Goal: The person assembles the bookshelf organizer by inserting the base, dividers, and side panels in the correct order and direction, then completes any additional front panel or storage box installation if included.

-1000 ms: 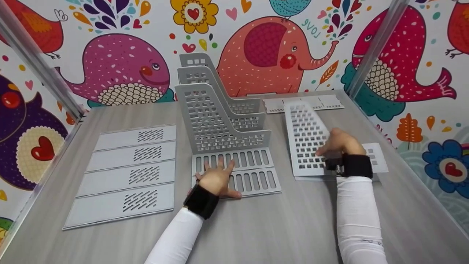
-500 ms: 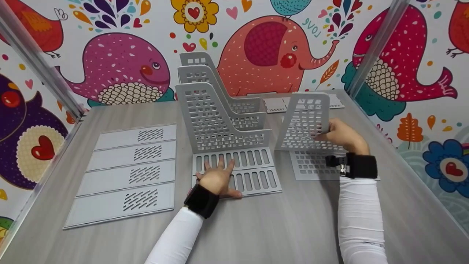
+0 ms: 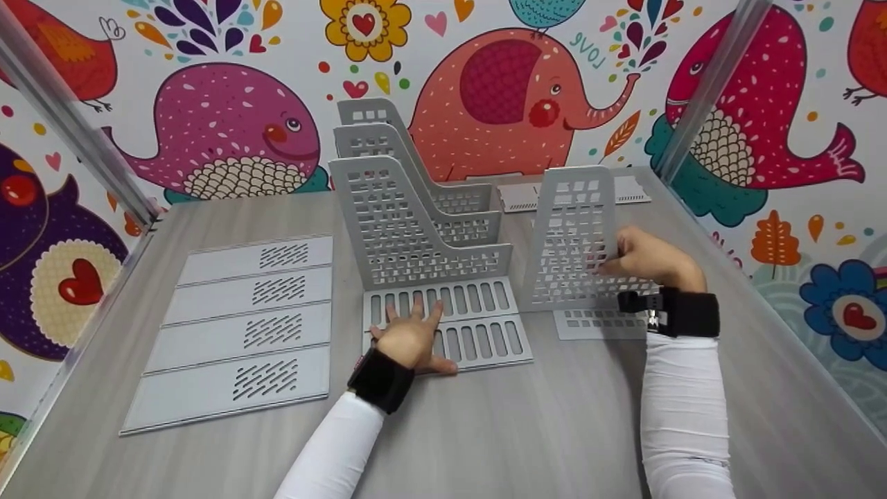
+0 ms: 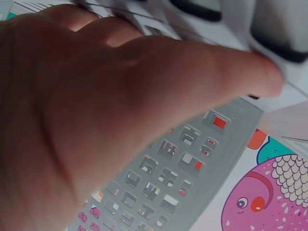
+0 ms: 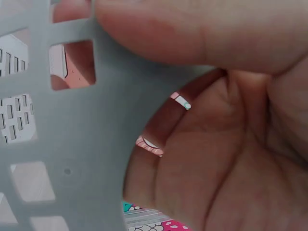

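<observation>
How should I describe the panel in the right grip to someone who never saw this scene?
On the table, find the standing rack. To its right is a grey perforated panel. Unlike the sheet lying flat, this one is raised, its edge pinched by the right grip.

Left hand [image 4: 101, 106] on slotted panel [image 4: 236, 24] (perforated sheet [image 4: 202, 180] nearby)

My left fingers [image 3: 418, 310] are lying on the front panel [image 3: 479, 320] at frame centre, before three dividers [image 3: 416, 244]; another panel [image 3: 201, 341] is lying left, a fourth divider [image 3: 576, 232] standing right.
</observation>
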The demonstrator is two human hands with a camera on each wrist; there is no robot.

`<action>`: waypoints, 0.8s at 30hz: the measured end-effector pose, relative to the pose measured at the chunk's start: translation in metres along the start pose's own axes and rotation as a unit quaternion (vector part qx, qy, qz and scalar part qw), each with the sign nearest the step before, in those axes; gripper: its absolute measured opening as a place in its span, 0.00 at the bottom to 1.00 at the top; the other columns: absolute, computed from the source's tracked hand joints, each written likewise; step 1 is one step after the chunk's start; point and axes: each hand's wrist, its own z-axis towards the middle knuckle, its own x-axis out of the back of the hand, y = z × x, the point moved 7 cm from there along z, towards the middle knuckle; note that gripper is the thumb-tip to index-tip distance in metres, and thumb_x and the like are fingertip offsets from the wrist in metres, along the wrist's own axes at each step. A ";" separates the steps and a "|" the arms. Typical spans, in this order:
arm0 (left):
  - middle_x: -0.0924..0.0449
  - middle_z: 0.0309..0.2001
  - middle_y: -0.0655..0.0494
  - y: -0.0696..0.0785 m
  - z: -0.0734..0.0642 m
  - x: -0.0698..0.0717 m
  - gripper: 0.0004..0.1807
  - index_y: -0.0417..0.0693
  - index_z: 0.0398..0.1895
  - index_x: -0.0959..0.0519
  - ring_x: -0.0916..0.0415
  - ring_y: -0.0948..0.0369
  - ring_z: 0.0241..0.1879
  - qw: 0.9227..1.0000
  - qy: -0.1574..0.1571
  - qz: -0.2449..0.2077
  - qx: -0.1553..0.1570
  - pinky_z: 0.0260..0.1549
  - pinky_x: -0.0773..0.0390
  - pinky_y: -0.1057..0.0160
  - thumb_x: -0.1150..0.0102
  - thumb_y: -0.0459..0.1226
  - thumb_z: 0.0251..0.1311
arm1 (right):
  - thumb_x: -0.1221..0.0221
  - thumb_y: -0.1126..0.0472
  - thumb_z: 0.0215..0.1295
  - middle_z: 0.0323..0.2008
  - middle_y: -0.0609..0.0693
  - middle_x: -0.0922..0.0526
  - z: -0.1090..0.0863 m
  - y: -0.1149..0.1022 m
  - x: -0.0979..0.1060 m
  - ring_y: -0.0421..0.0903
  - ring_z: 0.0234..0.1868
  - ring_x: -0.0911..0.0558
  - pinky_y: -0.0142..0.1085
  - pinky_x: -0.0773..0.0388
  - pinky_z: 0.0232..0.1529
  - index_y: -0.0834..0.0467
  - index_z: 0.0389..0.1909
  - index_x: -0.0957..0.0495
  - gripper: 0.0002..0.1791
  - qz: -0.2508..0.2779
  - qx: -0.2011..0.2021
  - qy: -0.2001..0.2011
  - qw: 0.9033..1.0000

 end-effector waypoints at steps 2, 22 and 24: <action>0.59 0.82 0.44 0.000 0.000 0.000 0.64 0.61 0.82 0.54 0.63 0.28 0.76 1.000 0.001 0.000 0.000 0.63 0.44 0.21 0.27 0.64 0.44 | 0.39 0.73 0.60 0.44 0.63 0.12 -0.001 0.000 0.000 0.45 0.36 0.14 0.33 0.16 0.40 0.68 0.49 0.17 0.15 0.002 0.003 -0.008 1.000; 0.59 0.82 0.45 0.000 0.002 0.000 0.64 0.63 0.82 0.53 0.63 0.28 0.76 1.000 -0.003 -0.006 0.002 0.63 0.46 0.20 0.26 0.64 0.43 | 0.38 0.70 0.63 0.47 0.63 0.12 0.016 -0.030 -0.035 0.48 0.43 0.13 0.29 0.18 0.45 0.68 0.50 0.17 0.14 -0.047 0.077 -0.082 0.993; 0.59 0.82 0.45 0.000 0.001 0.001 0.64 0.63 0.81 0.53 0.62 0.28 0.76 1.000 -0.001 -0.005 0.002 0.63 0.45 0.20 0.26 0.64 0.43 | 0.39 0.71 0.63 0.47 0.62 0.12 0.020 -0.040 -0.045 0.50 0.45 0.13 0.30 0.18 0.47 0.67 0.50 0.17 0.14 -0.054 0.094 -0.091 0.990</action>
